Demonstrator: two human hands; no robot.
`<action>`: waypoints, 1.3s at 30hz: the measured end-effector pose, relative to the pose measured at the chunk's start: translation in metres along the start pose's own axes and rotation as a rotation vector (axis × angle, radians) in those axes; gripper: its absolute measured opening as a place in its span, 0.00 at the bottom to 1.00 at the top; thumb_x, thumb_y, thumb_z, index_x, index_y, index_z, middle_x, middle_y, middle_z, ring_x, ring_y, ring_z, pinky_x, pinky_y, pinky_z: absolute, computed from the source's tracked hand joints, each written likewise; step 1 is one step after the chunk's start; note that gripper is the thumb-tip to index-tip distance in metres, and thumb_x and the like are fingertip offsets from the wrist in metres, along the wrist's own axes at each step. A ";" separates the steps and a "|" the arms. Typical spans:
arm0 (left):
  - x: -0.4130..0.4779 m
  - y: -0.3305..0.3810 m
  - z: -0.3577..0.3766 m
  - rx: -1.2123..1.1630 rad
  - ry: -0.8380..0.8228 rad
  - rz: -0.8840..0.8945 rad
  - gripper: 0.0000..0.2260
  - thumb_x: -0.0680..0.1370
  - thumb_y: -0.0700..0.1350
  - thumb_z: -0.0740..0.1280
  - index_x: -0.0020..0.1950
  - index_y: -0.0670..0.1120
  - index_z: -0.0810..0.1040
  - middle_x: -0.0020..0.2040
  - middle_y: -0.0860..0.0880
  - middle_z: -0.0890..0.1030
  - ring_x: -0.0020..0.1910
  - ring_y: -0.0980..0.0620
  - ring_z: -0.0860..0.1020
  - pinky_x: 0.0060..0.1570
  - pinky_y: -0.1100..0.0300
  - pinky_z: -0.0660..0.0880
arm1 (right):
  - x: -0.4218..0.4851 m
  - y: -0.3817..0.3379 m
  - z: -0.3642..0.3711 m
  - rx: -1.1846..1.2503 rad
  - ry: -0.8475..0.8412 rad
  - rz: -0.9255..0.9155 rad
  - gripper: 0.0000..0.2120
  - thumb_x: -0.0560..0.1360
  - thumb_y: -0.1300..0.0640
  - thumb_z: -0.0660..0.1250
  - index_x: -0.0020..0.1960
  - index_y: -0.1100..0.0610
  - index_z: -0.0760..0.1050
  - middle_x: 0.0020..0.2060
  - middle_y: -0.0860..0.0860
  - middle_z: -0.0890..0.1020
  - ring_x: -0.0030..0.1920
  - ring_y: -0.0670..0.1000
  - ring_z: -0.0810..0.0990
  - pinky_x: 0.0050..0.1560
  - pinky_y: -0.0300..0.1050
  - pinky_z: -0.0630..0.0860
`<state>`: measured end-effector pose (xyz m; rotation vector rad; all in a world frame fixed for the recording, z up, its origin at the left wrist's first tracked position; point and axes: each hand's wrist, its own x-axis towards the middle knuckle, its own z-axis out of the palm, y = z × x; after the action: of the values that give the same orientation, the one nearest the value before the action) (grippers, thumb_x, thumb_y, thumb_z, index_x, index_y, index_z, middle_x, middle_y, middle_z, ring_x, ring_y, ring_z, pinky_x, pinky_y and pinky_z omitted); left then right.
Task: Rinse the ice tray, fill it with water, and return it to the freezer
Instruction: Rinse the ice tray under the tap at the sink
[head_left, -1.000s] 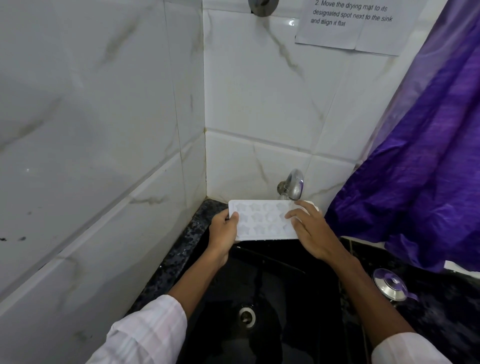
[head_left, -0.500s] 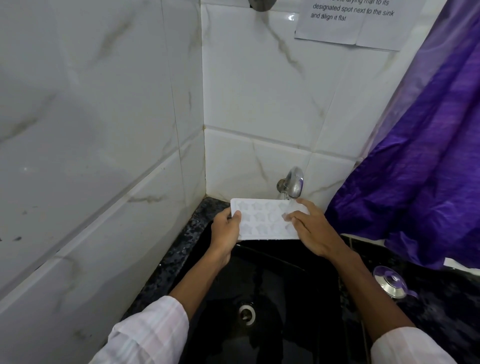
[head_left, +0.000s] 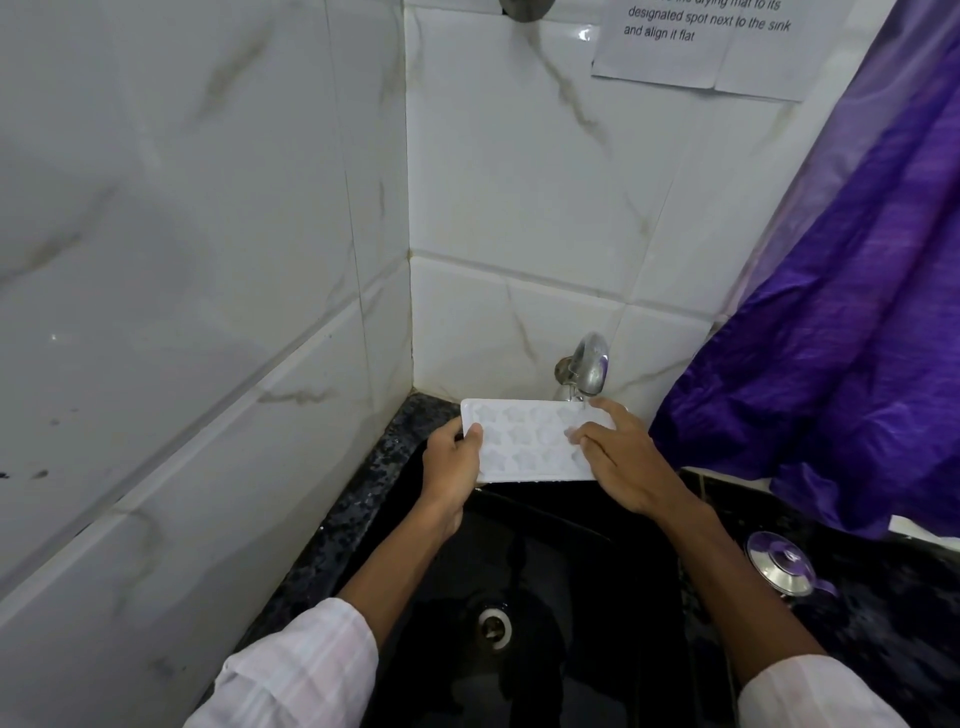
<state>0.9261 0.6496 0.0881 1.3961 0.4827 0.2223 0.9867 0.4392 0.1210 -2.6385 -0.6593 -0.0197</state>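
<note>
tray (head_left: 530, 441) over sink (head_left: 571, 545), under tap (head_left: 589, 364)

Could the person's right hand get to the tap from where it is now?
Probably yes. The right hand holds one end of the ice tray just under the tap, with nothing between them.
</note>
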 end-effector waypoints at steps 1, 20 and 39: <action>0.000 0.000 0.000 -0.001 0.001 -0.003 0.12 0.84 0.44 0.60 0.64 0.47 0.80 0.54 0.50 0.85 0.52 0.51 0.84 0.52 0.49 0.83 | -0.001 0.000 0.000 -0.017 0.004 -0.014 0.15 0.83 0.54 0.56 0.59 0.50 0.80 0.75 0.52 0.63 0.74 0.55 0.59 0.72 0.49 0.54; 0.005 -0.001 -0.002 -0.019 0.016 -0.018 0.12 0.84 0.44 0.59 0.62 0.47 0.80 0.54 0.50 0.85 0.52 0.50 0.85 0.52 0.47 0.83 | 0.001 0.001 0.002 0.114 -0.004 -0.005 0.15 0.84 0.54 0.53 0.62 0.51 0.76 0.75 0.52 0.62 0.75 0.52 0.57 0.70 0.39 0.49; 0.016 0.011 0.004 -0.067 0.058 -0.028 0.12 0.84 0.42 0.58 0.50 0.52 0.80 0.52 0.49 0.85 0.49 0.49 0.85 0.46 0.50 0.84 | 0.000 0.003 0.005 0.098 0.063 -0.105 0.15 0.84 0.54 0.55 0.59 0.51 0.79 0.74 0.51 0.63 0.73 0.46 0.55 0.72 0.43 0.48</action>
<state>0.9439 0.6547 0.0960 1.3196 0.5377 0.2541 0.9878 0.4386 0.1147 -2.4967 -0.7568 -0.0979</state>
